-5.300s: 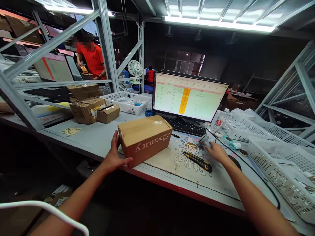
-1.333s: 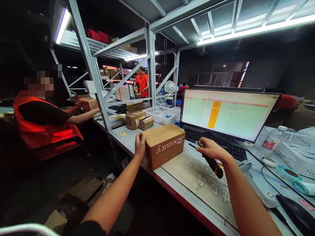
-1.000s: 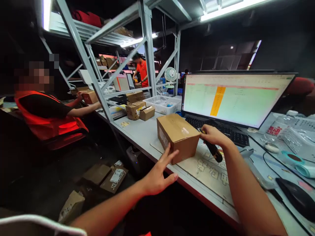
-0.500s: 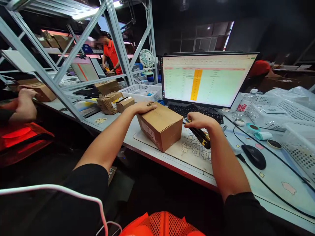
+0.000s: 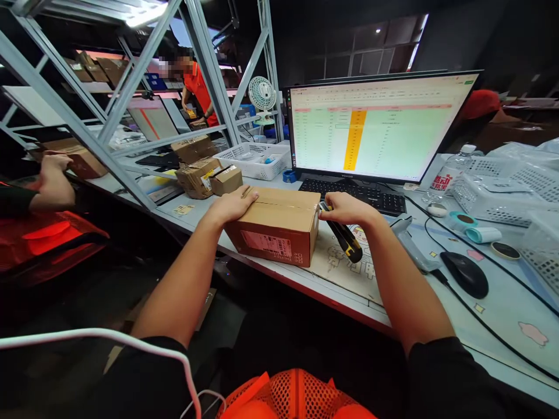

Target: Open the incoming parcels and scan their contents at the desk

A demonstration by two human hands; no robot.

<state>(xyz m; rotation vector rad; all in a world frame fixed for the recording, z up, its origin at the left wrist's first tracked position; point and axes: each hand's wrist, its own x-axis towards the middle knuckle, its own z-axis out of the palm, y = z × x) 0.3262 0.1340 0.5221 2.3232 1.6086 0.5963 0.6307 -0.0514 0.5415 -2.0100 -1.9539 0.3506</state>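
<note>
A brown cardboard box [image 5: 275, 224] sits near the desk's front edge, its labelled long side facing me. My left hand [image 5: 233, 206] is closed over the box's left end, steadying it from above. At the right end, my right hand [image 5: 345, 208] grips a black-and-yellow utility knife [image 5: 347, 240]. The knife's handle hangs down toward me, while its front end is at the box's upper right edge. My fingers hide the blade, so I cannot tell whether it touches the cardboard. A seam runs along the box top.
Behind the box stand a keyboard [image 5: 371, 198] and a monitor [image 5: 375, 131]. Smaller cartons [image 5: 196, 174] and a white basket [image 5: 257, 163] are at the back left. A mouse [image 5: 465, 273], cables and tape rolls lie right. Co-workers are beyond the metal rack [image 5: 152, 75].
The box has turned so its long labelled side faces me more fully. My left hand has moved left and toward me with it. The knife has come to the box's right end.
</note>
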